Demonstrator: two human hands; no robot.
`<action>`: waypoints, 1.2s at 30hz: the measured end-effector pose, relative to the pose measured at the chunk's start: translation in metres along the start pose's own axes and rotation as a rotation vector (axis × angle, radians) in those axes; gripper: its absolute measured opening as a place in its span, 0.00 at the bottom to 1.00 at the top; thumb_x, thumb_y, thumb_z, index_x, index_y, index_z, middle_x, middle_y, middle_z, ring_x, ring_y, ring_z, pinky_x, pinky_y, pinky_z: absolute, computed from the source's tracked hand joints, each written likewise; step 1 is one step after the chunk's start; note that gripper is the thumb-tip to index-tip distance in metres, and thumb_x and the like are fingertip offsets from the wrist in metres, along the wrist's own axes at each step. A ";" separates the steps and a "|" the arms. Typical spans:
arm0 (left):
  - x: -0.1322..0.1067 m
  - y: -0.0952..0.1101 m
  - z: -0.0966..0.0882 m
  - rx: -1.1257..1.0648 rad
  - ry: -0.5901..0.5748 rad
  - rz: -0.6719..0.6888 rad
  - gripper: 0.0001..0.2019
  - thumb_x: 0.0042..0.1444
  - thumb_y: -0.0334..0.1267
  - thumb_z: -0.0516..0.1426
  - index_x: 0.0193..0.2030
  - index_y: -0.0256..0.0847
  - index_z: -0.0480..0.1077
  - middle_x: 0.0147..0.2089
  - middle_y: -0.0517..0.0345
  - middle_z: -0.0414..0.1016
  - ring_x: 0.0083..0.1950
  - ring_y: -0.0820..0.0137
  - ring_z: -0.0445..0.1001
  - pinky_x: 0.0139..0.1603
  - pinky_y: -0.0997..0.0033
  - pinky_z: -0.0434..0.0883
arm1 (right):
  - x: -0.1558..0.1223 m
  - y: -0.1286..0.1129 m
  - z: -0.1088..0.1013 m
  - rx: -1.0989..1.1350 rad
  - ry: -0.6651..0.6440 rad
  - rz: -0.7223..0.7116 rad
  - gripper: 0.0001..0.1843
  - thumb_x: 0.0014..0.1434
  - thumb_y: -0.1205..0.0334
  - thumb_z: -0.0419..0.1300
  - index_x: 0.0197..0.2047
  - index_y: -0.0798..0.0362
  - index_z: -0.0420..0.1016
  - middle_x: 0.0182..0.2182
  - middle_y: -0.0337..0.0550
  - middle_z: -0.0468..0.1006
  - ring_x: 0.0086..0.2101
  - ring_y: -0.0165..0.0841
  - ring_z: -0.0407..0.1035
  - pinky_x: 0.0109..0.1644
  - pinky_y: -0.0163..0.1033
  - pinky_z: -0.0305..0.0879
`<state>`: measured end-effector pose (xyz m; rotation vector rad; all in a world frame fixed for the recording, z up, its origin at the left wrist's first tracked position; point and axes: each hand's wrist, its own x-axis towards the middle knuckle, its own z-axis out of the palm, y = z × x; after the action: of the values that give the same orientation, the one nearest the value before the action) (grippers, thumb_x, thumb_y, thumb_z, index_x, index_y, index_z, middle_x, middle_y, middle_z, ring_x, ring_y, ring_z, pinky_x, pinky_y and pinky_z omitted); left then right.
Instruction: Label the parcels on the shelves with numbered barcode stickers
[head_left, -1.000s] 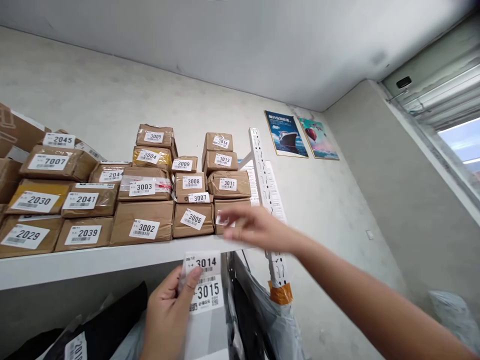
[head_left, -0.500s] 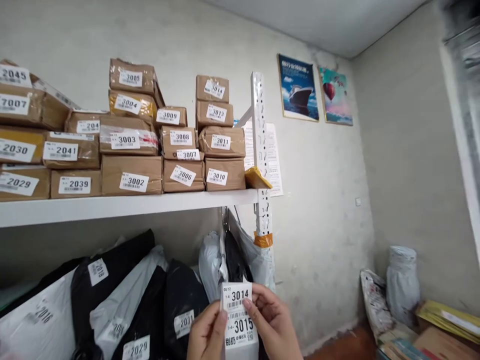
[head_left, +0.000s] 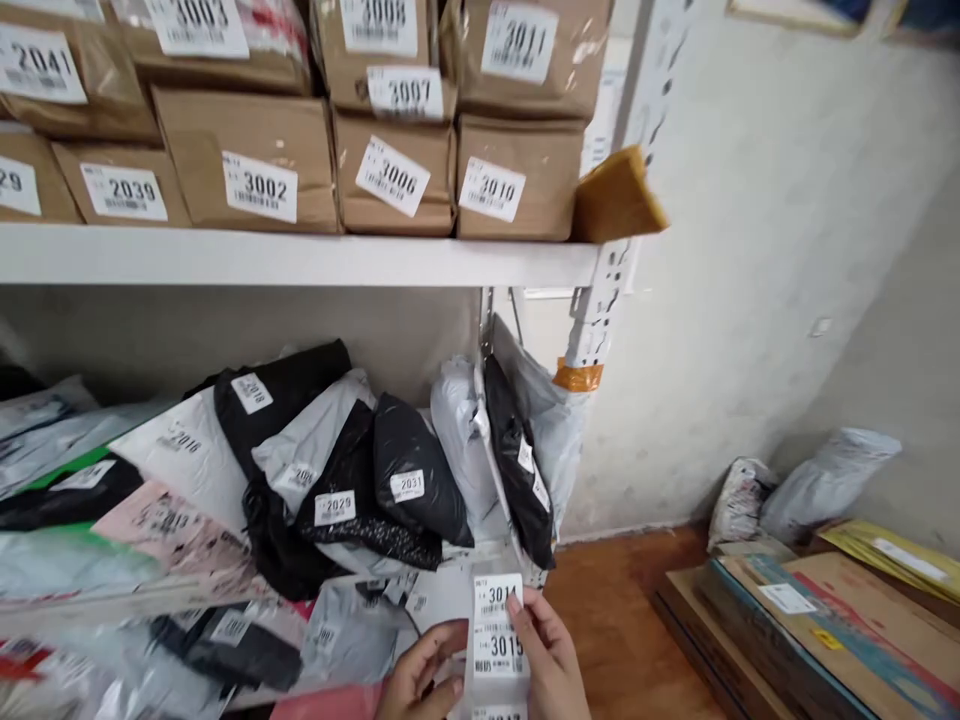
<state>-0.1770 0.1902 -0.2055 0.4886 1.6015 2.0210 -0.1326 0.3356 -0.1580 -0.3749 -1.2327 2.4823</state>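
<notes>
A strip of white number labels (head_left: pixel 496 640) hangs upright at the bottom centre, its printed stickers reading 3014 and 3015, with a further label cut off below. My right hand (head_left: pixel 553 655) pinches the strip's upper right edge, thumb in front by 3014. At the strip's left edge my left hand (head_left: pixel 424 672) is curled, thumb and forefinger bent against it; part of its grip is hidden behind the paper. Behind the strip, a black bag (head_left: pixel 517 450) leans at the shelf's end.
Numbered brown boxes (head_left: pixel 247 130) are stacked on the white shelf (head_left: pixel 300 262). Labelled plastic mailers (head_left: pixel 409 470) fill the level below. A yellow envelope (head_left: pixel 619 200) juts past the shelf post (head_left: pixel 600 310). Flat cartons (head_left: pixel 840 620) and a grey sack (head_left: pixel 825 480) lie on the floor, right.
My view has tilted down and come nearer the shelf, so more lower mailers and the floor show. The strip shows more of its lower end; my left thumb has slid down it.
</notes>
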 end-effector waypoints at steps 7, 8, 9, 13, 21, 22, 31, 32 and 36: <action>-0.029 -0.015 -0.012 0.212 0.128 0.005 0.23 0.47 0.35 0.57 0.53 0.40 0.67 0.49 0.50 0.75 0.52 0.61 0.71 0.54 0.65 0.66 | 0.003 0.012 0.009 0.044 -0.014 0.252 0.18 0.39 0.53 0.72 0.31 0.51 0.73 0.23 0.36 0.77 0.25 0.33 0.70 0.26 0.34 0.65; -0.033 -0.017 -0.013 0.312 0.177 -0.039 0.22 0.46 0.31 0.56 0.51 0.40 0.69 0.45 0.51 0.76 0.48 0.62 0.73 0.50 0.67 0.68 | 0.002 0.016 0.009 0.042 -0.009 0.273 0.18 0.38 0.53 0.72 0.31 0.51 0.73 0.24 0.36 0.78 0.25 0.34 0.71 0.26 0.35 0.66; -0.038 -0.019 -0.015 0.403 0.222 -0.080 0.19 0.44 0.29 0.55 0.47 0.39 0.71 0.42 0.52 0.77 0.44 0.64 0.74 0.45 0.69 0.68 | 0.002 0.021 0.009 0.038 -0.006 0.298 0.18 0.38 0.53 0.72 0.31 0.51 0.73 0.24 0.36 0.78 0.25 0.35 0.71 0.27 0.35 0.66; -0.061 -0.029 -0.019 0.630 0.403 -0.126 0.10 0.46 0.29 0.53 0.32 0.38 0.74 0.34 0.55 0.76 0.36 0.67 0.72 0.37 0.73 0.67 | -0.002 0.037 0.009 0.036 0.006 0.429 0.20 0.35 0.54 0.73 0.30 0.50 0.73 0.24 0.36 0.78 0.26 0.36 0.72 0.26 0.36 0.67; -0.083 -0.041 0.004 0.679 0.558 -0.145 0.08 0.52 0.37 0.54 0.34 0.41 0.74 0.35 0.53 0.76 0.38 0.64 0.73 0.41 0.68 0.68 | -0.007 0.054 0.004 0.005 -0.183 0.545 0.16 0.44 0.55 0.69 0.36 0.50 0.73 0.29 0.37 0.80 0.31 0.34 0.74 0.32 0.35 0.69; -0.082 -0.042 0.011 0.661 0.583 -0.126 0.09 0.53 0.38 0.54 0.35 0.40 0.74 0.36 0.53 0.76 0.39 0.63 0.73 0.42 0.68 0.69 | -0.007 0.052 0.002 0.006 -0.210 0.557 0.15 0.45 0.55 0.68 0.36 0.50 0.73 0.29 0.37 0.80 0.31 0.34 0.74 0.33 0.35 0.69; -0.085 -0.063 0.060 0.552 0.929 -0.017 0.16 0.56 0.49 0.52 0.37 0.41 0.75 0.40 0.50 0.76 0.45 0.63 0.73 0.47 0.66 0.71 | -0.009 0.036 -0.024 -0.092 -0.280 0.642 0.16 0.40 0.53 0.70 0.32 0.50 0.76 0.30 0.40 0.80 0.32 0.35 0.74 0.34 0.36 0.71; -0.089 -0.067 0.063 0.547 0.983 -0.015 0.16 0.55 0.49 0.53 0.37 0.41 0.75 0.41 0.50 0.77 0.45 0.62 0.73 0.47 0.65 0.71 | -0.011 0.038 -0.027 -0.113 -0.281 0.658 0.16 0.39 0.53 0.70 0.32 0.50 0.76 0.30 0.40 0.80 0.33 0.35 0.74 0.34 0.36 0.71; -0.107 -0.076 0.076 0.428 1.133 -0.060 0.18 0.52 0.50 0.56 0.46 0.43 0.73 0.50 0.49 0.75 0.53 0.60 0.71 0.55 0.61 0.69 | -0.021 0.052 -0.040 -0.199 -0.353 0.717 0.17 0.41 0.51 0.69 0.33 0.49 0.75 0.32 0.40 0.79 0.33 0.36 0.73 0.35 0.37 0.71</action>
<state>-0.0349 0.1994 -0.2575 -0.7279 2.6416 1.9804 -0.1082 0.3258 -0.2215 -0.5163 -1.7329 3.1309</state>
